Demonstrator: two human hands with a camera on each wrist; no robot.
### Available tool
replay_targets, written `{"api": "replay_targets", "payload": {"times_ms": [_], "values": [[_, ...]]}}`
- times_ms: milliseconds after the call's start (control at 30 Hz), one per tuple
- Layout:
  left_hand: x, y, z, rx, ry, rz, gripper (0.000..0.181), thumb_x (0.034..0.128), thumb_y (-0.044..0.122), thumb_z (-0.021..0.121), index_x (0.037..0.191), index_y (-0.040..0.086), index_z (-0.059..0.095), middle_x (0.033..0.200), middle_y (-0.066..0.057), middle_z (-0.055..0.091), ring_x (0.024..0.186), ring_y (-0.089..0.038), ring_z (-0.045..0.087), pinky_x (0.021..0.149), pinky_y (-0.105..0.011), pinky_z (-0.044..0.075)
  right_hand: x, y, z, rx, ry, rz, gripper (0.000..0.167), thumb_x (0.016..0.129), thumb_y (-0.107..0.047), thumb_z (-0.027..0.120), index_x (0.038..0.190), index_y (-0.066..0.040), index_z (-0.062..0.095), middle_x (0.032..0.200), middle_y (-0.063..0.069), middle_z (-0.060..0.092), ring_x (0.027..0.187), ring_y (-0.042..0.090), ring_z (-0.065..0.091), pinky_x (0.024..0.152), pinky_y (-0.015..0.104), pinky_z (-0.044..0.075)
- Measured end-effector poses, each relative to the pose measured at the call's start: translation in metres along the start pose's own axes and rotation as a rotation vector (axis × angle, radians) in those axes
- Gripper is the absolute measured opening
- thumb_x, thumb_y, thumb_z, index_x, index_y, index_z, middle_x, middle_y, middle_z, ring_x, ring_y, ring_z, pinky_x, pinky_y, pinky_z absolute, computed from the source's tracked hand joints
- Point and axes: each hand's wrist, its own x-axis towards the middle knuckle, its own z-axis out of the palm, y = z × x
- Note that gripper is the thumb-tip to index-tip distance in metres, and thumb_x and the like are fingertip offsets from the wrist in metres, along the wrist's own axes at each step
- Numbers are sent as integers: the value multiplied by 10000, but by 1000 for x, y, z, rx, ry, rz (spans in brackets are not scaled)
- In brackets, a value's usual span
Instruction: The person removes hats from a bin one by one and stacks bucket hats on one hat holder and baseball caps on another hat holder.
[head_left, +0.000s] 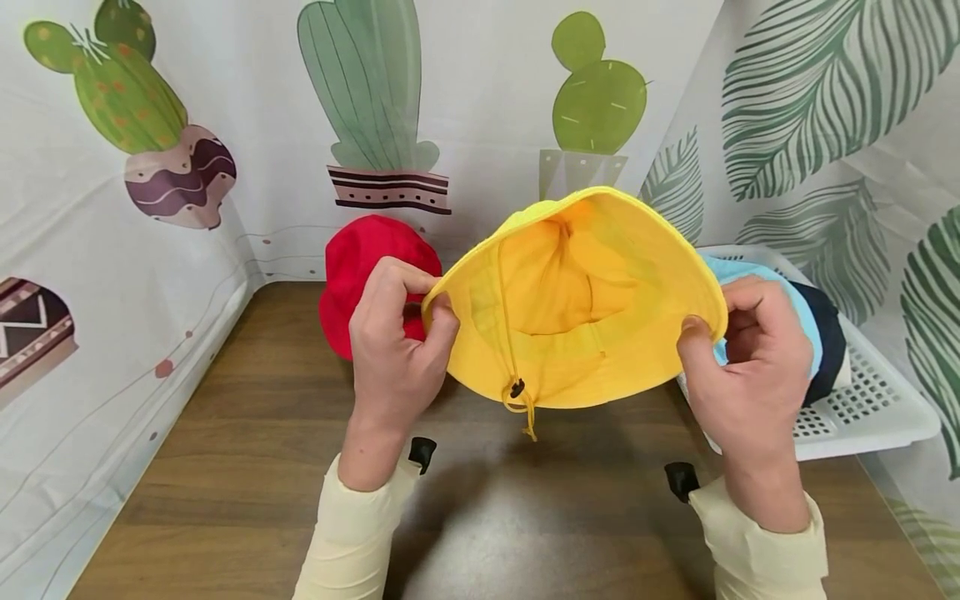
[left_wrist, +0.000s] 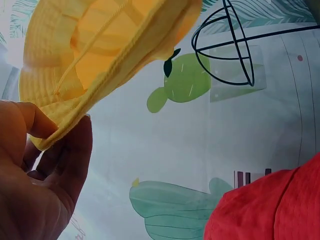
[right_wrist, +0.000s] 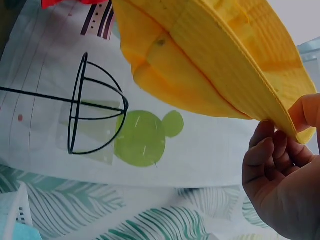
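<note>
A yellow bucket hat (head_left: 570, 283) is held up over the table, its inside facing the head camera. My left hand (head_left: 401, 342) pinches the brim at the left edge, thumb on the inner side. At the opposite edge my right hand (head_left: 750, 367) pinches the brim too. A thin yellow cord with a dark toggle (head_left: 517, 388) dangles from the hat. Behind my left hand sits a red hat (head_left: 375, 258). Both wrist views show the brim between thumb and fingers. In the right wrist view a black wire hat stand (right_wrist: 100, 107) appears; the yellow hat hides it from the head.
On the right a white perforated basket (head_left: 885, 408) holds a light blue hat (head_left: 750, 268) and a dark navy hat (head_left: 828, 342). The wooden table (head_left: 255, 433) lies under my arms. A white curtain (head_left: 480, 100) with cactus and leaf prints hangs behind.
</note>
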Motion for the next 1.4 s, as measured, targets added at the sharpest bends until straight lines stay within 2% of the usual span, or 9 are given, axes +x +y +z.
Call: {"api": "replay_targets", "payload": {"times_ms": [300, 600, 733, 933, 1033, 1133, 1267, 1333, 1400], "values": [[1, -7, -8, -10, 24, -95, 146, 970, 113, 647, 1036, -12, 686, 1023, -87, 701, 859, -111, 590, 674, -251, 511, 10, 7, -12, -81, 117, 16, 196, 847, 116, 592, 949, 266, 517, 865, 58, 614, 622, 126, 564, 632, 165, 514], [0, -11, -12, -41, 4, -179, 137, 975, 66, 729, 1097, 4, 739, 1072, -64, 734, 904, -121, 655, 679, -210, 549, 14, 11, -17, -112, 128, 48, 188, 877, 123, 585, 987, 271, 549, 875, 43, 620, 631, 124, 582, 647, 161, 540], [0, -12, -11, -46, 0, -190, 129, 977, 66, 732, 1095, 14, 746, 1068, -45, 738, 926, -115, 663, 679, -214, 562, 14, 13, -17, -56, 150, 71, 180, 874, 124, 603, 983, 262, 566, 855, 92, 627, 638, 146, 591, 653, 176, 546], [1, -12, -11, -82, 32, -141, 140, 984, 101, 738, 1096, 18, 752, 1064, -55, 731, 931, -145, 650, 666, -206, 555, 13, 18, -17, 137, 218, 202, 129, 883, 91, 749, 934, 99, 630, 848, 156, 635, 657, 221, 565, 686, 217, 559], [2, -11, -10, -115, 53, -96, 144, 992, 111, 729, 1090, 8, 752, 1064, -69, 728, 949, -175, 666, 674, -211, 566, 13, 20, -17, 140, 269, 311, 173, 894, 48, 780, 864, 10, 613, 799, 153, 615, 614, 235, 544, 648, 216, 559], [3, -8, -9, -156, 89, -34, 143, 988, 97, 726, 1076, -13, 749, 1058, -109, 726, 959, -219, 686, 699, -234, 586, 14, 22, -17, 134, 289, 407, 279, 918, -9, 782, 764, 18, 551, 685, 135, 536, 567, 241, 492, 576, 221, 506], [5, -3, -6, -180, 157, 63, 118, 959, 64, 733, 1035, -27, 738, 1034, -176, 720, 940, -280, 705, 784, -282, 608, 14, 23, -21, 254, 185, 524, 323, 988, -136, 759, 796, 84, 622, 607, 85, 394, 559, 227, 386, 525, 280, 357], [5, -1, -5, -173, 187, 101, 106, 951, 61, 731, 1015, -23, 736, 1021, -192, 716, 922, -299, 705, 821, -297, 606, 14, 22, -23, 365, 85, 595, 292, 1036, -185, 704, 920, 83, 705, 625, 68, 451, 576, 209, 430, 533, 262, 391], [5, 1, -3, -152, 211, 127, 99, 948, 66, 727, 1005, -14, 738, 1011, -194, 715, 913, -309, 703, 850, -302, 597, 14, 22, -26, 493, -18, 650, 282, 1080, -202, 631, 1077, 55, 746, 717, 69, 607, 614, 195, 534, 573, 233, 491]]}}
